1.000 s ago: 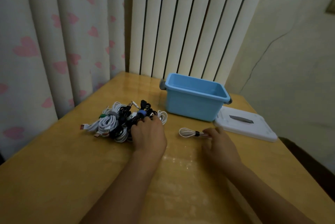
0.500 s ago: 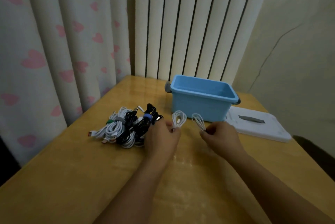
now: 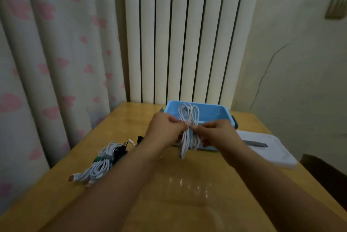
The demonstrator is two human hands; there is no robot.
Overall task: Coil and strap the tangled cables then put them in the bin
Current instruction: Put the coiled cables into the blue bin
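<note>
Coiled white cables [image 3: 188, 115] stand upright in the air in front of the blue bin [image 3: 212, 112]. My left hand [image 3: 165, 128] pinches the bundle at its middle from the left. My right hand [image 3: 217, 134] pinches the same spot from the right. The loops stick up above my fingers and hang down below them. On the table to the left lies a pile of white and black cables [image 3: 102, 162], some bound with grey and green straps.
The bin's white lid [image 3: 270, 149] lies on the wooden table [image 3: 169, 203] to the right of the bin. A curtain hangs at the left and a white radiator stands behind the table. A dark object sits beyond the table's right edge.
Both hands lifted off the table, each with a small white coil, and came together in front of the bin. The camera view tilted up.
</note>
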